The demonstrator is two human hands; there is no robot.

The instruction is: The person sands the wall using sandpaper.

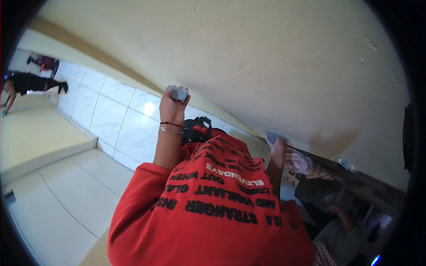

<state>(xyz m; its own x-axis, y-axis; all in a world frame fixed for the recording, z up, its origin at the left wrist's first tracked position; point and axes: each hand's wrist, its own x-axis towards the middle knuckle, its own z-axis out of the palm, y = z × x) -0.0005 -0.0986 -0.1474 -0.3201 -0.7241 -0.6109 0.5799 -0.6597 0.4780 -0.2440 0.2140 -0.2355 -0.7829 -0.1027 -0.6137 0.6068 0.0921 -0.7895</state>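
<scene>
My left hand (175, 106) is raised with its fingers closed around a crumpled grey piece (178, 93), which looks like stiff paper or a thin pad. A dark cord and a silver chain circle that wrist. Farther right, my right hand (279, 145) grips a flat blue-grey sheet (276, 136) by the lower edge of the cream wall (275, 66); whether the sheet touches the wall I cannot tell. My red shirt (213, 213) with black lettering fills the lower middle and hides part of the right forearm.
White floor tiles (117, 115) lie to the left, beside a low yellow wall (49, 133). A person in dark clothes (33, 82) reaches to that wall at far left. Another person (341, 235) is at lower right, near a pinkish striped cloth (306, 163). A black bag-like object (193, 131) shows beyond my shirt.
</scene>
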